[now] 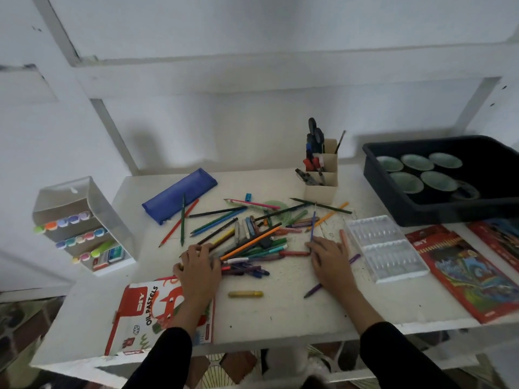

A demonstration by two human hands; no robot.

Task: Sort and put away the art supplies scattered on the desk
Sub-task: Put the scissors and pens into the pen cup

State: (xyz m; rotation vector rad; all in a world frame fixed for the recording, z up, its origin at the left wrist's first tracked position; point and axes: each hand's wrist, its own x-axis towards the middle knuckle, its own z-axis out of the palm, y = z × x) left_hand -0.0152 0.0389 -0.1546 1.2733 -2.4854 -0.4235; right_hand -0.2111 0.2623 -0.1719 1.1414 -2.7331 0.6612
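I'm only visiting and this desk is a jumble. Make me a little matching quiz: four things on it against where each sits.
Things: 1 blue pencil case; 2 oil pastels box; 3 dark tray; 4 yellow crayon.
Places: A far right, holding green dishes; B alone, nearer than the pile; C near-left corner; D behind the pile, leftward.
Pairs: 1-D; 2-C; 3-A; 4-B.

home art corner, desk (280,313), scattered pencils (247,234)

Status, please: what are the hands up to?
Left hand grips pencils at edge of pile. Right hand at end of thin brush, grip unclear. Nothing in the way.
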